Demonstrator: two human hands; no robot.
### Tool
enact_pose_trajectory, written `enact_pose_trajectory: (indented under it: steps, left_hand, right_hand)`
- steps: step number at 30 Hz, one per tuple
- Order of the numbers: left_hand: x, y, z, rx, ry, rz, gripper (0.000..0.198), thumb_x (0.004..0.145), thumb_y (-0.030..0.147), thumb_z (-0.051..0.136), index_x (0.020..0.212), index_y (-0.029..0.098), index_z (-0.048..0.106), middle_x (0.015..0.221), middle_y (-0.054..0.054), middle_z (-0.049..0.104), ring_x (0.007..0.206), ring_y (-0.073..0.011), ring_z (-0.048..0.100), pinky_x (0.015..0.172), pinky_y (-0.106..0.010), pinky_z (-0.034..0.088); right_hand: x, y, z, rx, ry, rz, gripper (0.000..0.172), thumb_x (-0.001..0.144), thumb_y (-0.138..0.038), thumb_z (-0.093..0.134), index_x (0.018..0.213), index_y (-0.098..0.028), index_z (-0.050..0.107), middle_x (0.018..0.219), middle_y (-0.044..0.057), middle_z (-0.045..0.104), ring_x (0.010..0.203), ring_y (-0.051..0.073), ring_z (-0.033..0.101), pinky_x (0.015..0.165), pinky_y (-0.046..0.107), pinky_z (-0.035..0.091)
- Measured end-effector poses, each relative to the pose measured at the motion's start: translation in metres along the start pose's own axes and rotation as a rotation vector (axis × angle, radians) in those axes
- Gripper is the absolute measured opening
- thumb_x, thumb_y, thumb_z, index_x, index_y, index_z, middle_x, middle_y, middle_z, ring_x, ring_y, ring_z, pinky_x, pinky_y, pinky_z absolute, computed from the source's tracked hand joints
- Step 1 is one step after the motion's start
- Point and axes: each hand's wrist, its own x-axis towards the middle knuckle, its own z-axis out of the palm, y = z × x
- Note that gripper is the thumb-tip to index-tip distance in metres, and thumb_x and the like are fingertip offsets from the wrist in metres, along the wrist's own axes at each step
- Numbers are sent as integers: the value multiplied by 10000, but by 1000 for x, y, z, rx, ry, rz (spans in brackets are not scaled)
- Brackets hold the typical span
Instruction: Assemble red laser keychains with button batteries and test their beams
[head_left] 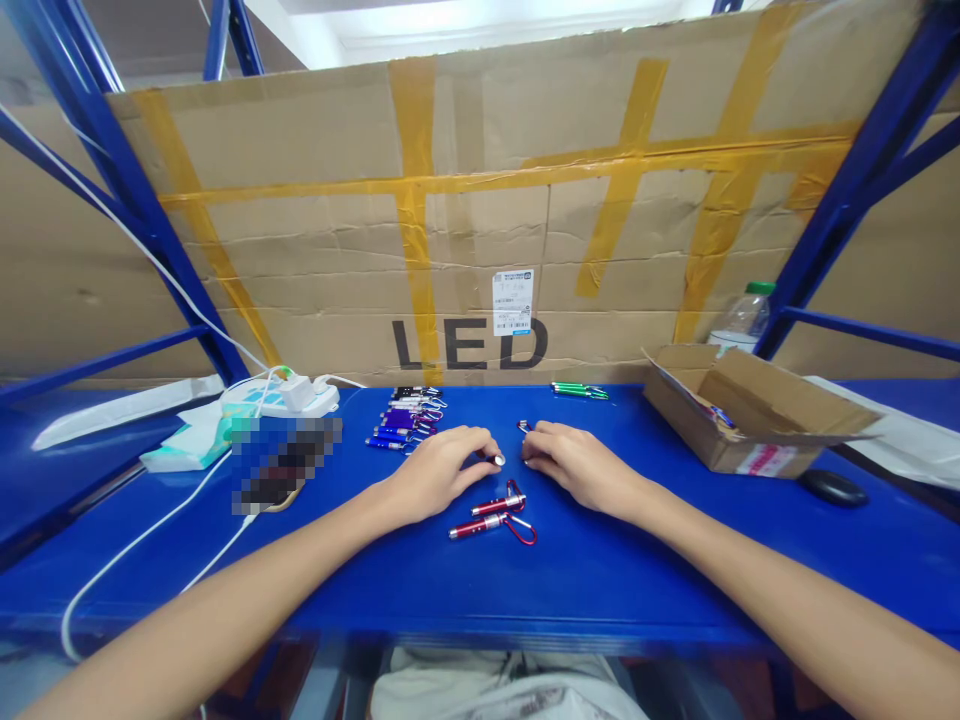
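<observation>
My left hand (448,468) is closed with thumb and fingertips round a small red penlight (491,458), its silver end facing right. My right hand (577,462) is also closed, curled over another keychain penlight; only its carabiner clip (523,427) and a bit of silver show, and the fingers hide the body. Between and below the hands lie two red keychain penlights, an upper one (491,506) and a lower one (480,526), each with a red carabiner. Beyond my left hand, several blue, purple, white and black penlights (401,420) form a column.
Green penlights (577,390) lie at the back. On the right are an open cardboard box (757,410), a black mouse (834,488) and a bottle (742,315). At left, a power strip (300,396), white cables and a blurred-out phone lie near my forearm. Tall cardboard (337,260) closes the back.
</observation>
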Motion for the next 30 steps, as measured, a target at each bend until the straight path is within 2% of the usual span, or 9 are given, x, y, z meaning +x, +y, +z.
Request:
enact_pose_trajectory:
  steps: [5, 12, 18, 25, 30]
  left_hand:
    - [0, -1, 0, 12, -4, -9, 48, 1047, 264, 650, 1073, 226, 667, 1125, -27, 759, 1062, -216, 691, 957, -340, 513]
    - [0, -2, 3, -21, -35, -94, 100, 1017, 308, 717, 1060, 228, 676, 1010, 2, 755, 932, -190, 699, 819, -293, 490]
    - [1, 1, 2, -67, -50, -102, 97, 1017, 311, 716, 1042, 223, 687, 962, 5, 749, 857, -171, 696, 776, -270, 479]
    - [0, 0, 3, -50, -41, -82, 95, 1013, 307, 717, 1044, 224, 681, 990, -4, 748, 921, -188, 702, 828, -281, 486]
    - [1, 0, 2, -83, -30, -61, 60, 1024, 282, 698, 1033, 224, 685, 1031, 1, 766, 957, -186, 706, 849, -281, 490]
  right_hand:
    - [-1, -3, 1, 89, 43, -10, 109, 1034, -130, 578, 977, -220, 602, 1027, 53, 665, 922, 219, 640, 809, 309, 473]
    - [-2, -20, -6, 278, 247, -149, 107, 1104, -244, 540, 1018, -228, 602, 992, 36, 675, 873, 189, 622, 804, 294, 476]
    - [-5, -28, -9, 291, 240, -275, 141, 1124, -258, 518, 1077, -226, 648, 1073, 68, 693, 978, 199, 649, 871, 305, 507]
    - [-5, -28, -7, 221, 239, -333, 158, 1119, -231, 521, 1105, -233, 678, 1128, 79, 696, 1060, 217, 633, 912, 326, 517]
    - [-4, -31, -8, 187, 290, -269, 112, 1105, -223, 536, 1077, -225, 645, 1076, 70, 683, 992, 223, 613, 879, 345, 512]
